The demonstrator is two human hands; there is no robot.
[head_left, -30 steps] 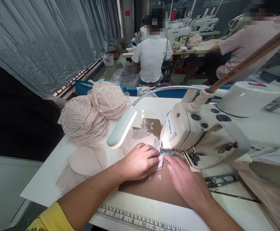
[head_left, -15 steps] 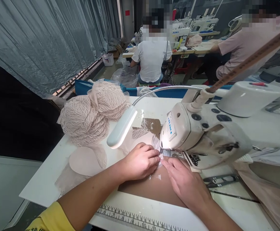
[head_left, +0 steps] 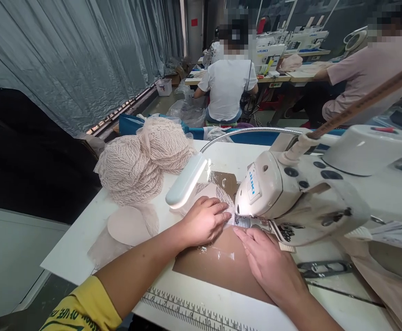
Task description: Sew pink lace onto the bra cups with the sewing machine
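Observation:
A pale lace bra cup piece (head_left: 218,193) lies under the left side of the sewing machine head (head_left: 263,188), close to the needle. My left hand (head_left: 206,220) rests flat on this piece, fingers lightly bent and a little apart, fingertips just left of the presser foot. My right hand (head_left: 266,253) lies in front of the needle area. Its index finger points at the seam and its other fingers are curled in. Whether a bit of fabric is pinched there is hidden. A brown board (head_left: 208,264) with clear tape lies beneath both hands.
Stacked lace cups (head_left: 132,170) stand at the back left, with a single cup piece (head_left: 125,225) nearer. A lamp (head_left: 185,179) hangs over the work. Thread snips (head_left: 325,268) lie at right, a printed ruler (head_left: 187,312) along the front edge. Two co-workers sit beyond.
The view has shifted so everything sits further right. My left fingertips have drawn back slightly from the needle and from my right fingertips, and more of the brown board shows.

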